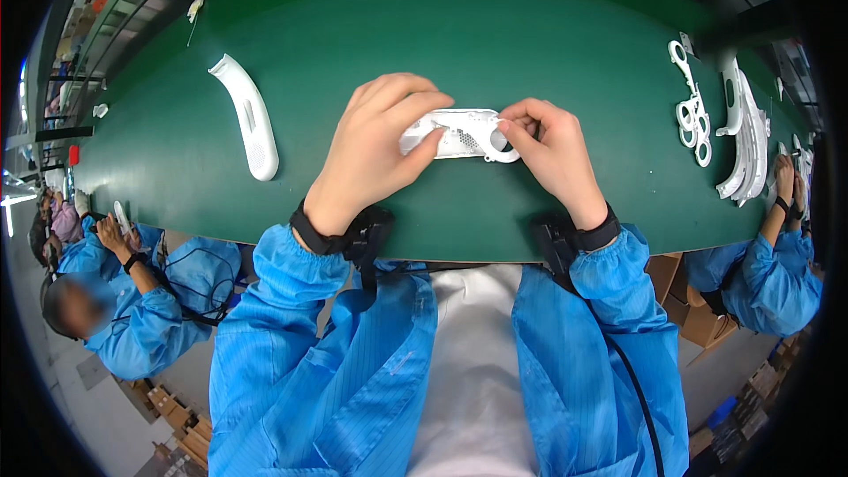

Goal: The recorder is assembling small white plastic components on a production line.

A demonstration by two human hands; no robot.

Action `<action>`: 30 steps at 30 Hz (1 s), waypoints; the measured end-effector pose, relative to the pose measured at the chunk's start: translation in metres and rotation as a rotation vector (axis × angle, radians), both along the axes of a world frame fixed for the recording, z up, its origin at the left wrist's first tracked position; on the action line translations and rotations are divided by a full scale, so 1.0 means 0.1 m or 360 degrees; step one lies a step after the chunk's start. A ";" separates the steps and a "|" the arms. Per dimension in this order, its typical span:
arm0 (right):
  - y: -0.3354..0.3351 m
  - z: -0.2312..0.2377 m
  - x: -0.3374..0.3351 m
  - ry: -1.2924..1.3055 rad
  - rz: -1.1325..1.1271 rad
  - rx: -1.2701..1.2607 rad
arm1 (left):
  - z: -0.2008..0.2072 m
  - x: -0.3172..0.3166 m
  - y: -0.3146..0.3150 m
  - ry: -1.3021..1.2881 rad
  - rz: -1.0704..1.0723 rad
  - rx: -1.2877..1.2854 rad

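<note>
A white plastic housing (461, 134), long with a perforated patch, lies flat on the green belt (495, 44) in front of me. My left hand (382, 146) covers its left end, with the fingers pressed on its top. My right hand (546, 146) pinches a white ring-shaped piece (503, 155) at the housing's right end. Both wrists wear black straps over blue sleeves.
A second white curved housing (249, 115) lies on the belt to the left. White ring pieces (693, 115) and stacked curved shells (749, 128) lie at the right. People in blue coats work at the left (132, 300) and right (777, 265) of me. Cardboard boxes stand below the belt.
</note>
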State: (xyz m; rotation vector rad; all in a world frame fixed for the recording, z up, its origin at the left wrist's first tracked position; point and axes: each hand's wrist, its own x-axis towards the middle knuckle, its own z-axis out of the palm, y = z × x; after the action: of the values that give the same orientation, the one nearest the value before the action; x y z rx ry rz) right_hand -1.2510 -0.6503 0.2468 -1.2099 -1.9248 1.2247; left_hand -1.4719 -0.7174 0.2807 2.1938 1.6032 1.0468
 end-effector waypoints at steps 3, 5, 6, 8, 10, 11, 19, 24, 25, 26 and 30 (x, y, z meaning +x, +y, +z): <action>0.00 -0.02 -0.09 0.0100 -0.0047 -0.0155 | -0.06 0.09 0.08 0.0114 -0.0097 -0.0081; -0.05 -0.05 -0.17 0.0111 -0.0089 -0.0170 | -0.14 0.10 0.10 0.0147 -0.0121 -0.0160; -0.08 -0.05 -0.19 0.0123 -0.0124 -0.0173 | -0.20 0.10 0.10 0.0222 -0.0094 -0.0179; -0.09 0.00 -0.18 0.0025 -0.0135 -0.0212 | -0.25 0.10 0.10 0.0292 -0.0070 -0.0202; -0.12 0.02 -0.16 -0.0071 -0.0141 -0.0246 | -0.27 0.10 0.10 0.0179 -0.0068 -0.0136; -0.13 0.01 -0.15 -0.0074 -0.0105 0.0233 | -0.28 0.11 0.09 0.0177 -0.0064 -0.0140; -0.23 -0.02 -0.02 -0.0367 0.0232 0.1065 | -0.29 0.17 0.06 0.0225 -0.0010 0.0034; -0.26 -0.02 -0.03 -0.0371 0.0170 0.1108 | -0.25 0.14 0.10 -0.0007 -0.0007 -0.0015; -0.26 -0.02 -0.05 -0.0384 0.0175 0.1080 | -0.24 0.14 0.10 -0.0030 -0.0006 -0.0030; -0.24 -0.02 -0.07 -0.0393 0.0173 0.1080 | -0.24 0.12 0.11 -0.0037 -0.0010 -0.0029; -0.24 -0.03 -0.14 -0.0327 0.0216 0.0880 | -0.23 0.11 0.13 0.0217 -0.0067 -0.0266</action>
State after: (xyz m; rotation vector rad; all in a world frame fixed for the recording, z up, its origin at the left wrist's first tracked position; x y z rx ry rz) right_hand -1.2647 -0.6743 0.2434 -0.9449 -2.3184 0.5700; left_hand -1.4609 -0.7046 0.2577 2.2170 1.6277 0.7371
